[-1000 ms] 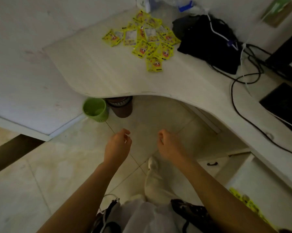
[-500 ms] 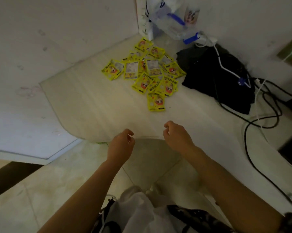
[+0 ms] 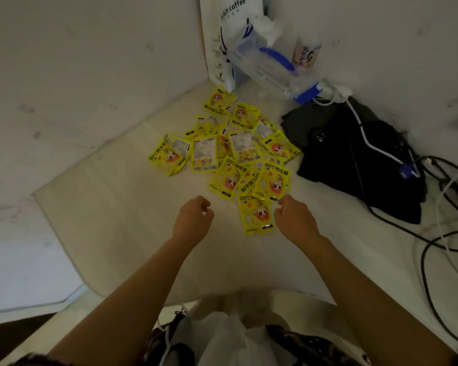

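Both hands have advanced since the earlier views. They went from over the floor tiles, past the curved front edge of the desk [image 3: 111,212], to a position above the desk top.

The left hand [image 3: 193,220] is suspended over bare desk surface, its fingers loosely curled and grasping nothing. It is just left of the nearest packet [image 3: 254,215]. The right hand [image 3: 296,220] is likewise loosely curled and empty. Its fingertips [image 3: 280,207] lie at the upper right corner of that packet, but contact cannot be confirmed. The nearest packet lies flat, face up, between the two hands.

Beyond it, the heap of yellow packets [image 3: 235,154] spreads toward the far corner of the desk, where the two walls meet. The packets overlap, some printed side up and some label side up.

Along the desk's right side lies a black cloth [image 3: 354,165], with a white cord across it. Dark cables [image 3: 431,241] loop beyond the cloth toward the right edge. In the far corner stand a paper bag [image 3: 222,35], a clear container [image 3: 270,67] with blue trim, and a cup [image 3: 305,54].
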A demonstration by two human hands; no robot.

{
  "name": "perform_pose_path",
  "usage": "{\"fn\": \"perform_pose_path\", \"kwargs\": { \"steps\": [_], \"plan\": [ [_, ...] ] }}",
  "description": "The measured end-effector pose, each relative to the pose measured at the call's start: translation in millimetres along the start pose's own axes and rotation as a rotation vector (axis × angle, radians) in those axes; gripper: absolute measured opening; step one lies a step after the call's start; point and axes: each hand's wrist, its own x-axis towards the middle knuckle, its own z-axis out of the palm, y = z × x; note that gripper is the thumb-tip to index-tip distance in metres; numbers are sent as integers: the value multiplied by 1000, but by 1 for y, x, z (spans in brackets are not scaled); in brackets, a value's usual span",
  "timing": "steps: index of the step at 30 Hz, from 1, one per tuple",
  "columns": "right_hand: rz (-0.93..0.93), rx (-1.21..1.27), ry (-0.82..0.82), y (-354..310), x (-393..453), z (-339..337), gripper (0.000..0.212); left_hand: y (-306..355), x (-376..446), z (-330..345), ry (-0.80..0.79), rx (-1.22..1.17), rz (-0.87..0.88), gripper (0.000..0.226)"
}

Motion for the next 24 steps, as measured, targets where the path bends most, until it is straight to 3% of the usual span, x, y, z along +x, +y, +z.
{"fn": "perform_pose_path", "kwargs": {
  "steps": [5, 10, 16, 19, 24],
  "plan": [
    [137, 101, 1, -4, 45, 0, 33, 17, 53, -4, -30, 40, -1, 30],
    [280, 244, 0, -7, 82, 6, 54, 30, 89, 7, -62, 34, -84, 42],
    [416, 235, -54, -11, 109, 10, 78, 49, 111, 27, -52, 61, -158, 54],
    [434, 153, -89, -14, 116, 13, 92, 54, 115, 36, -32, 135, -179, 57],
    [383, 97, -76, -11, 119, 17, 91, 57, 118, 41, -10, 137, -228, 65]
  ]
}}
